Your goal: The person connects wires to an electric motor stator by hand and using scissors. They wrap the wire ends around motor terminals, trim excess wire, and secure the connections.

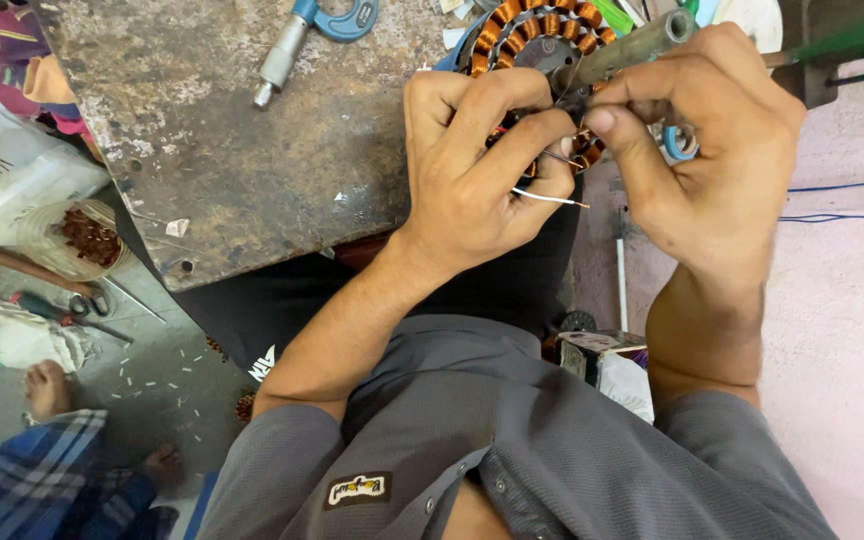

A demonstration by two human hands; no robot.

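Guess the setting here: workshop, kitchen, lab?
Likely a small motor-repair workshop: a stator with copper windings under both hands, a micrometer on a worn, stained metal bench, and a soldering-iron-like tool in the right hand.

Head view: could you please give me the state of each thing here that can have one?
Motor stator: copper coils wound, lying on the bench edge.
White wire: pinched in the left hand, free end sticking out.
Grey tool handle: gripped by the right hand.
Micrometer: lying on the metal bench, unheld.
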